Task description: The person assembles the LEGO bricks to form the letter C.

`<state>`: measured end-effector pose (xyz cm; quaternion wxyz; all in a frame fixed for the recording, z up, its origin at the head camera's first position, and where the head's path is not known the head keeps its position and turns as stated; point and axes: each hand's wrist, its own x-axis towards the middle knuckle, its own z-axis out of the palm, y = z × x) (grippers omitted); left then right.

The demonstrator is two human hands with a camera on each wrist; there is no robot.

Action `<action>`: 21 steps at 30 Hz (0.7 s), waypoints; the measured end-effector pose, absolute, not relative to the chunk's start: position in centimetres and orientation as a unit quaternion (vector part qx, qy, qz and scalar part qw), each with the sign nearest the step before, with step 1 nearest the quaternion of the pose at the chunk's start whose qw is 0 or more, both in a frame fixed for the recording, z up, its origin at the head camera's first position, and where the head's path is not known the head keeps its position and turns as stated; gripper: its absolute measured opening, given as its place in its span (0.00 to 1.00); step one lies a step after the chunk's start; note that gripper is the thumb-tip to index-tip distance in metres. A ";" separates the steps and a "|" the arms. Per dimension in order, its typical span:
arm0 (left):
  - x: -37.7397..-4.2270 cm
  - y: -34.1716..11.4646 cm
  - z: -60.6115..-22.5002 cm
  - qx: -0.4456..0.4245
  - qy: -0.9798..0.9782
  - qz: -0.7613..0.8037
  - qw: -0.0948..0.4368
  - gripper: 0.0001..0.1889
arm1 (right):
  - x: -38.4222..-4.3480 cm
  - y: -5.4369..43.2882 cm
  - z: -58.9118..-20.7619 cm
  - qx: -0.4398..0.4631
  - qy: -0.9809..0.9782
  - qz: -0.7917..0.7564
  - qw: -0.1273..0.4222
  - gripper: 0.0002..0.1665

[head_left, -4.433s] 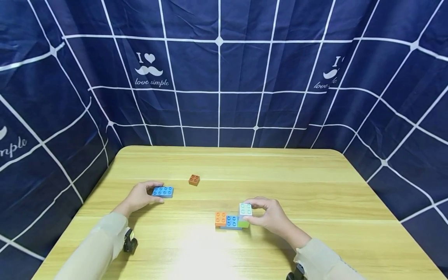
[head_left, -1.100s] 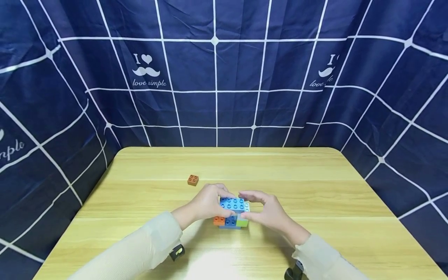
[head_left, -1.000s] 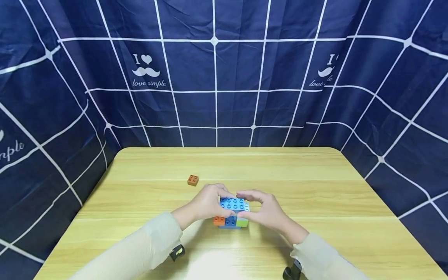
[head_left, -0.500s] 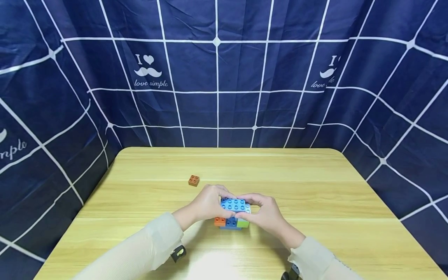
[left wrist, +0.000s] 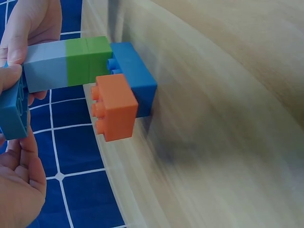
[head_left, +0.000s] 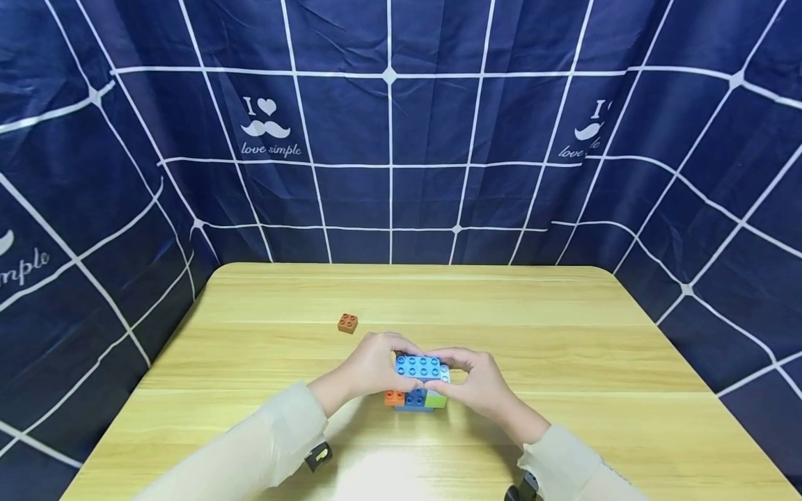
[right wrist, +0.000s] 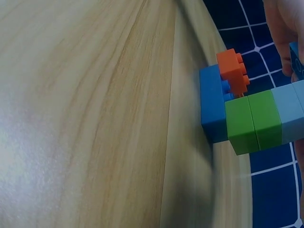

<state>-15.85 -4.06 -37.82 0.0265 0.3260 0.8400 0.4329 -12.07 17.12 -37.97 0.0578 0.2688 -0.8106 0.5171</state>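
My left hand (head_left: 372,365) grips a long blue toy building brick (head_left: 418,364) from its left side, thumb in front and fingers behind. From the right, my right hand (head_left: 479,381) pinches the same brick's right end, above a pale blue block (left wrist: 46,69). That block tops two green bricks (left wrist: 88,61), forming a column on one end of a lower blue brick (left wrist: 137,78). An orange brick (left wrist: 118,109) is fixed to the lower brick's other end, and the long brick overhangs it with a gap between. Fingertips behind the bricks are partly hidden in the head view.
A small brown-orange brick (head_left: 347,323) lies alone on the wooden table (head_left: 532,313), behind and left of the assembly. Dark blue grid-patterned curtains (head_left: 351,139) surround the table at the back and sides.
Since the earliest frame, my left hand has brought the long blue brick from the left onto the column. My right hand has shifted slightly left and closed onto its right end.
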 end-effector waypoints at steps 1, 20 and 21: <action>-15.8 -4.1 -38.0 0.324 0.839 0.435 0.026 0.19 | -12.1 17.1 -37.9 0.268 -0.811 0.517 0.057 0.21; -18.7 -9.1 -40.0 0.292 0.781 0.551 -0.031 0.28 | -12.2 17.2 -37.9 0.242 -0.829 0.503 0.036 0.22; -19.2 -9.6 -40.1 0.281 0.785 0.552 -0.035 0.28 | -12.4 17.2 -38.2 0.240 -0.829 0.503 0.034 0.22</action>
